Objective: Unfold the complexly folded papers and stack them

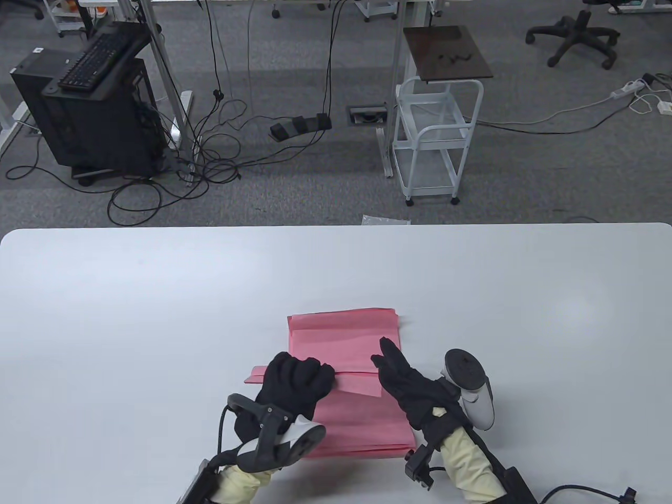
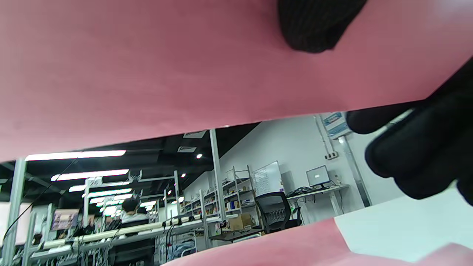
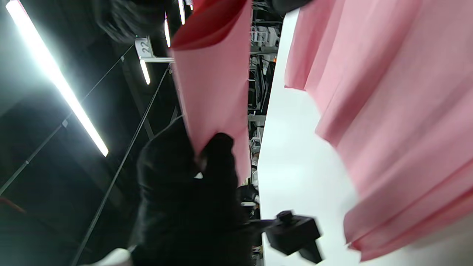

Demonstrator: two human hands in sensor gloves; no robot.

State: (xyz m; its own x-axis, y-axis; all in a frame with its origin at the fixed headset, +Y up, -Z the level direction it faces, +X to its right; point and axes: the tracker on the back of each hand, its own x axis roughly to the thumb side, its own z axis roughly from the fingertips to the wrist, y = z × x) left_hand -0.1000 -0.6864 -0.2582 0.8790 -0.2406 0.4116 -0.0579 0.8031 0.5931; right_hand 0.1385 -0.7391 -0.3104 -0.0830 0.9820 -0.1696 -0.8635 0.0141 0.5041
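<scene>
Progress looks early: folded pink paper (image 1: 344,336) lies on the tabletop (image 1: 157,315) near the front edge, one flap lifted and gripped by the left hand (image 1: 296,386), right hand (image 1: 401,375) loosely open beside it, no stack seen.

A paper stack (image 1: 362,420) lies on the bench (image 1: 157,315) near its front edge. The left hand (image 1: 296,386) holds a folded sheet (image 1: 357,382) above it; the right hand (image 1: 404,380) is at the sheet's right end.
</scene>
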